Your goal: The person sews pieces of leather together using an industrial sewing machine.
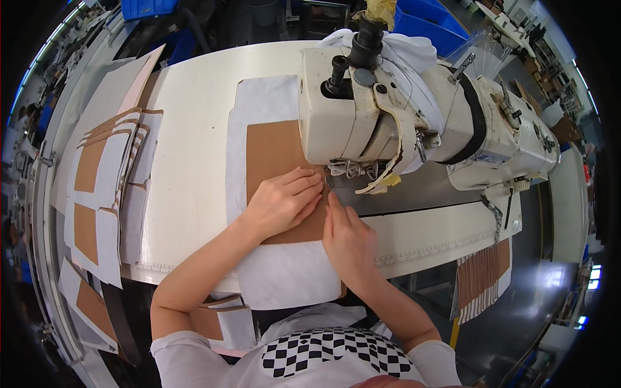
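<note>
A brown panel with a white backing sheet lies on the sewing machine's bed, under and beside the machine head. My left hand rests palm down across the panel, its bent fingertips gathered at the right edge close to the needle area; its thumb is hidden. Just to the right, my right hand pinches that same edge, with the forefinger stretched forward and the other fingers curled in. The two hands' fingertips nearly meet. The needle and presser foot are mostly hidden by the machine head.
Stacked white-and-brown panels stand on the table's left side. A striped brown-and-white bundle hangs beyond the right front edge. White cloth drapes over the machine. A blue bin sits behind it, and a ruler strip runs along the front edge.
</note>
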Motion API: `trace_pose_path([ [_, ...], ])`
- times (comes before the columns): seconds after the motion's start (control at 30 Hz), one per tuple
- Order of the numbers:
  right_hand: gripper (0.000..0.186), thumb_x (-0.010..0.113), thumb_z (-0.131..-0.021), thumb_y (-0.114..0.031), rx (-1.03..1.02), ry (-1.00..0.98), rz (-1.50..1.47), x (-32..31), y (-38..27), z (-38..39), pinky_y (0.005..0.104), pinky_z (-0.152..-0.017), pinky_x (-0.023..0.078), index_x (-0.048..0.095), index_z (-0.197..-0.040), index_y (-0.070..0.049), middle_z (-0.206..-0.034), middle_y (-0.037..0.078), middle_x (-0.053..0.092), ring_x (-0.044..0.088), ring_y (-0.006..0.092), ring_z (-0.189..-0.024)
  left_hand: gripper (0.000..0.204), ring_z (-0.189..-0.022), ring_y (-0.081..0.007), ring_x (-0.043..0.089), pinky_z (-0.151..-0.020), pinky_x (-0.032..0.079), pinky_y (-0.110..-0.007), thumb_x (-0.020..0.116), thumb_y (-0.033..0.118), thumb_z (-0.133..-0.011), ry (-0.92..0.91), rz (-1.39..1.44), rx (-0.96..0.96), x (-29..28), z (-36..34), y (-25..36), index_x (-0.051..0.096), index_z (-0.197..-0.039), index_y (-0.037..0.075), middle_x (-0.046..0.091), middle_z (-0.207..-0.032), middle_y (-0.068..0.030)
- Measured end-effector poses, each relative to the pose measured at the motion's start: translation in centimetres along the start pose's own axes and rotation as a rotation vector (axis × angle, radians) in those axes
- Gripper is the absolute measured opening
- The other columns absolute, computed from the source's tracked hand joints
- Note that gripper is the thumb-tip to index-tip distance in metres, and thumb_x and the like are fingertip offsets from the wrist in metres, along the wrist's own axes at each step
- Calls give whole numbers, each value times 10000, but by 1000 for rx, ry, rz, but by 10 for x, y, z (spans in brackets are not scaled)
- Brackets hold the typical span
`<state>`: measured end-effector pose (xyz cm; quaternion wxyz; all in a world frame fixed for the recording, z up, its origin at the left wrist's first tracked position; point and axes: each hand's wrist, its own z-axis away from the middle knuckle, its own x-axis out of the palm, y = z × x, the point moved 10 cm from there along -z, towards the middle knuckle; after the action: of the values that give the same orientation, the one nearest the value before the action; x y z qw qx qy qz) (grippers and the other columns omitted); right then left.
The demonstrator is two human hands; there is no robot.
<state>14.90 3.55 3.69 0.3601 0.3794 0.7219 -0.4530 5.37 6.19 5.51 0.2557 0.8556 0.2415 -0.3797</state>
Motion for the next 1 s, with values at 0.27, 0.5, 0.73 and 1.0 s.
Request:
trace_pose_path([
  [0.27, 245, 626, -865, -100, 40, 28, -94, -5, 5, 3, 334, -492, 512, 661, -1094, -17, -714, 90, 606, 624, 246, -543, 178, -990, -250, 653, -845, 557, -352, 727, 70, -737, -25, 43, -10, 2, 2, 1, 693, -907, 30, 689, -1006, -79],
  [0.5, 255, 625, -850, -85, -2, 21, -4, -2, -2, 0, 333, -508, 520, 658, -1093, -16, -732, 96, 618, 634, 249, -561, 176, -1007, -254, 647, -849, 553, -346, 722, 74, -744, -15, 34, -12, 2, -2, 1, 691, -911, 29, 686, -1019, -81],
  [0.73, 232, 618, -860, -86, 60, 49, -116, -3, 7, -1, 369, -535, 525, 663, -1079, -21, -785, 112, 641, 643, 285, -601, 206, -1016, -262, 645, -862, 549, -349, 704, 76, -762, -10, -10, -7, 1, -1, 0, 680, -960, 24, 681, -1034, -91],
  [1.0, 214, 622, -864, -87, 69, 34, -126, 0, 7, -5, 381, -551, 523, 667, -1059, -13, -796, 128, 641, 647, 303, -642, 155, -1006, -256, 650, -789, 562, -342, 710, 58, -745, 1, 15, -8, -1, -1, 2, 697, -896, 22, 689, -1007, -84],
])
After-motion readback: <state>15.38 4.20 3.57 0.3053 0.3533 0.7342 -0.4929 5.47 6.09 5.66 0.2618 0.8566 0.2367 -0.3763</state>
